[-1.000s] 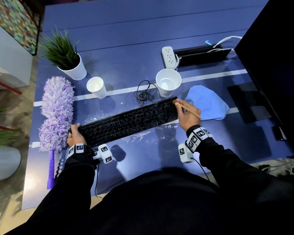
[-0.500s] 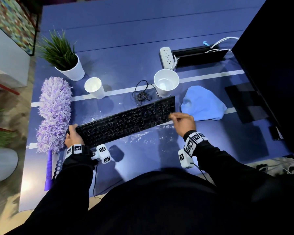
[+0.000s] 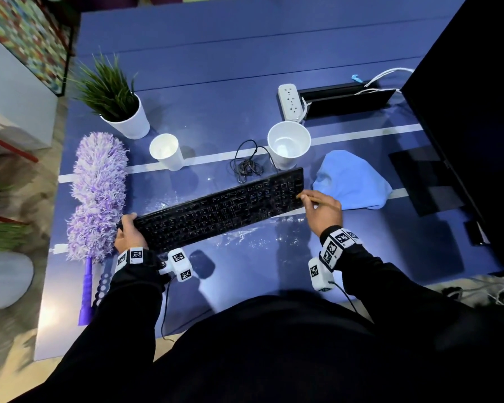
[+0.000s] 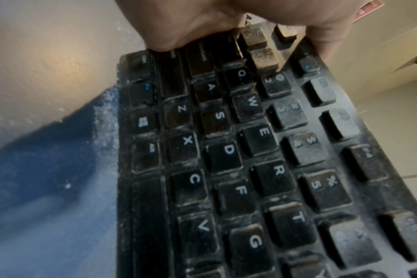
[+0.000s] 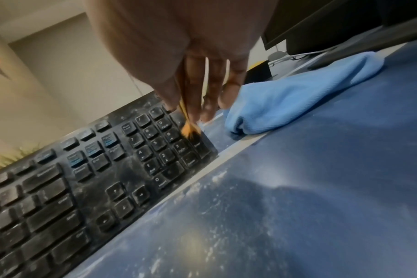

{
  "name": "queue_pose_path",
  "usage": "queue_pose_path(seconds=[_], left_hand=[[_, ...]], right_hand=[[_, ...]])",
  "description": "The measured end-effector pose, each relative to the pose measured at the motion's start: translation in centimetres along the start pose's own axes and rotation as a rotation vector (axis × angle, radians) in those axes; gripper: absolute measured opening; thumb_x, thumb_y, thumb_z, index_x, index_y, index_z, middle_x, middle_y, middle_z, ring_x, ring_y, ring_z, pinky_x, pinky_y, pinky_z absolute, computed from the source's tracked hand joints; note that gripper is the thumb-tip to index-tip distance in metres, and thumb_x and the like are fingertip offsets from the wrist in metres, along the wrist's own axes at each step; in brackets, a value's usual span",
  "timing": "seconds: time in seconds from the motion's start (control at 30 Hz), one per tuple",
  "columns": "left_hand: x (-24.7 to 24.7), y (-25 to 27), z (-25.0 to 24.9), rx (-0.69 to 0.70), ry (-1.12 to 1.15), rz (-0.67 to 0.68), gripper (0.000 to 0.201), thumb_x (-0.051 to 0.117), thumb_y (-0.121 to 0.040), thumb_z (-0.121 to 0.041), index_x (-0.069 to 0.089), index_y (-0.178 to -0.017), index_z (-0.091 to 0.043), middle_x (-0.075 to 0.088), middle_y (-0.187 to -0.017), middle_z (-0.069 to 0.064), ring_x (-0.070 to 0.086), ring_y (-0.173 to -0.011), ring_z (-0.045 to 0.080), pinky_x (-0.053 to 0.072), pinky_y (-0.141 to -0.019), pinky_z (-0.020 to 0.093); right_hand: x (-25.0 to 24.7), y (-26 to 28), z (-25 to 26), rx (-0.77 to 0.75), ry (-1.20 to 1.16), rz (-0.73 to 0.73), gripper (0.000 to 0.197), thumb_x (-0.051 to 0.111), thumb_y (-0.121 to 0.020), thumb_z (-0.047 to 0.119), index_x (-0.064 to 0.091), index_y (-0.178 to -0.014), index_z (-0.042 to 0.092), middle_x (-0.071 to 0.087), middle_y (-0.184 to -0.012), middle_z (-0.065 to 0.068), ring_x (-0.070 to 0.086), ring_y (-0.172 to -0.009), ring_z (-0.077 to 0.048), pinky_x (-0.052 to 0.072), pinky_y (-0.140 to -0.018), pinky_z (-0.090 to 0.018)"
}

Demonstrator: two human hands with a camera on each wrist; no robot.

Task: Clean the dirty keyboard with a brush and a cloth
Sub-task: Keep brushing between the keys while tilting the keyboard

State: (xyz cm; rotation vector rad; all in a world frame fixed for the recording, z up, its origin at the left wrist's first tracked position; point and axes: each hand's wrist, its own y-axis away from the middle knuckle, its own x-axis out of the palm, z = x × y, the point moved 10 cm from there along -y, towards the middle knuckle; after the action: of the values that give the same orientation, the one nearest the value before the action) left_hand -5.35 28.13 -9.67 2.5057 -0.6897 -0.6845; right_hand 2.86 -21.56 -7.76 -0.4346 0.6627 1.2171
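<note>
A dusty black keyboard [image 3: 218, 209] lies slanted across the blue table [image 3: 245, 68]. My left hand [image 3: 128, 234] grips its left end, thumb over the corner keys [image 4: 169, 39]. My right hand [image 3: 320, 207] pinches a thin wooden-handled brush [image 3: 317, 199], whose orange-tipped bristles [image 5: 189, 131] touch the right edge of the number pad [image 5: 160, 146]. A light blue cloth [image 3: 352, 184] lies crumpled just right of the keyboard, also seen close behind the fingers as the cloth [image 5: 298, 96] in the right wrist view. White dust is scattered on the table along the keyboard's front edge [image 5: 214, 188].
A purple fluffy duster [image 3: 96, 193] lies left of the keyboard. Behind it stand a small white cup [image 3: 166, 151], a larger white cup [image 3: 288, 144], a coiled black cable [image 3: 246, 164], a potted plant [image 3: 114, 94] and a power strip [image 3: 288, 101]. A dark monitor [image 3: 472, 112] stands at the right.
My right hand swept the brush from the keyboard's far right corner toward the near edge, and now holds it at the right edge of the number pad. The left hand has stayed on the left end.
</note>
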Motion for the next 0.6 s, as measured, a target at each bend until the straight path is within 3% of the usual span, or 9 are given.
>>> queue_pose_path(seconds=[0.07, 0.17, 0.27, 0.33, 0.37, 0.43, 0.53, 0.6], left_hand=[[0.1, 0.0, 0.0, 0.002, 0.013, 0.0, 0.036, 0.064, -0.077, -0.046, 0.06, -0.088, -0.011, 0.051, -0.086, 0.004, 0.041, -0.057, 0.013, 0.03, -0.05, 0.024], [0.2, 0.0, 0.0, 0.004, 0.026, 0.0, 0.034, 0.064, -0.079, -0.043, 0.061, -0.089, -0.011, 0.052, -0.086, 0.003, 0.04, -0.054, 0.009, 0.03, -0.045, 0.02], [0.2, 0.1, -0.2, 0.018, 0.01, 0.002, 0.031, 0.063, -0.081, -0.043, 0.061, -0.089, -0.013, 0.052, -0.087, 0.005, 0.044, -0.063, 0.016, 0.029, -0.044, 0.018], [0.3, 0.1, -0.5, 0.036, -0.012, 0.005, 0.031, 0.062, -0.082, -0.044, 0.062, -0.089, -0.014, 0.05, -0.088, 0.008, 0.045, -0.077, 0.02, 0.031, -0.041, 0.015], [0.3, 0.1, -0.5, 0.033, -0.023, 0.004, 0.031, 0.061, -0.082, -0.044, 0.062, -0.089, -0.013, 0.05, -0.089, 0.009, 0.045, -0.08, 0.02, 0.032, -0.04, 0.014], [0.3, 0.1, -0.4, 0.017, -0.013, 0.006, 0.032, 0.063, -0.08, -0.044, 0.063, -0.089, -0.014, 0.051, -0.088, 0.008, 0.045, -0.08, 0.019, 0.032, -0.044, 0.015], [0.2, 0.1, -0.3, 0.005, 0.047, -0.004, 0.034, 0.066, -0.074, -0.044, 0.064, -0.085, -0.012, 0.052, -0.083, 0.004, 0.045, -0.076, 0.018, 0.035, -0.059, 0.027], [0.1, -0.1, -0.1, 0.004, 0.054, -0.012, 0.035, 0.067, -0.072, -0.045, 0.065, -0.084, -0.011, 0.051, -0.081, 0.004, 0.045, -0.074, 0.018, 0.034, -0.06, 0.028]], right_hand=[[0.8, -0.3, -0.8, 0.035, 0.078, 0.077, 0.017, 0.061, -0.091, 0.025, 0.076, -0.086, 0.019, 0.075, -0.097, 0.003, 0.069, -0.091, -0.018, 0.054, -0.089, -0.031], [-1.0, -0.8, 0.2, 0.015, 0.005, -0.059, 0.017, 0.06, -0.091, 0.028, 0.075, -0.089, 0.022, 0.075, -0.095, 0.004, 0.069, -0.086, -0.015, 0.053, -0.086, -0.024], [-2.6, -1.3, 2.8, -0.034, -0.15, -0.161, 0.02, 0.059, -0.089, 0.037, 0.073, -0.097, 0.025, 0.075, -0.091, 0.002, 0.069, -0.081, -0.014, 0.053, -0.082, -0.021], [-1.8, -1.4, 4.4, -0.068, -0.147, -0.082, 0.017, 0.062, -0.09, 0.032, 0.074, -0.097, 0.023, 0.074, -0.091, 0.005, 0.067, -0.078, -0.008, 0.049, -0.079, -0.01], [-0.8, -1.3, 5.3, -0.112, -0.103, -0.012, 0.017, 0.063, -0.09, 0.031, 0.075, -0.099, 0.023, 0.074, -0.093, 0.006, 0.067, -0.078, -0.006, 0.049, -0.079, -0.01], [1.2, -0.7, 6.7, -0.204, 0.019, 0.097, 0.019, 0.061, -0.091, 0.036, 0.074, -0.102, 0.028, 0.074, -0.098, 0.005, 0.068, -0.086, -0.009, 0.052, -0.084, -0.02], [-0.4, -1.1, 6.0, -0.133, 0.034, -0.068, 0.02, 0.057, -0.092, 0.036, 0.075, -0.098, 0.03, 0.074, -0.098, 0.004, 0.068, -0.086, -0.016, 0.046, -0.084, -0.012], [-1.8, -1.2, 4.9, -0.039, -0.036, -0.186, 0.018, 0.058, -0.092, 0.033, 0.075, -0.095, 0.028, 0.075, -0.094, 0.002, 0.068, -0.081, -0.018, 0.053, -0.084, -0.025]])
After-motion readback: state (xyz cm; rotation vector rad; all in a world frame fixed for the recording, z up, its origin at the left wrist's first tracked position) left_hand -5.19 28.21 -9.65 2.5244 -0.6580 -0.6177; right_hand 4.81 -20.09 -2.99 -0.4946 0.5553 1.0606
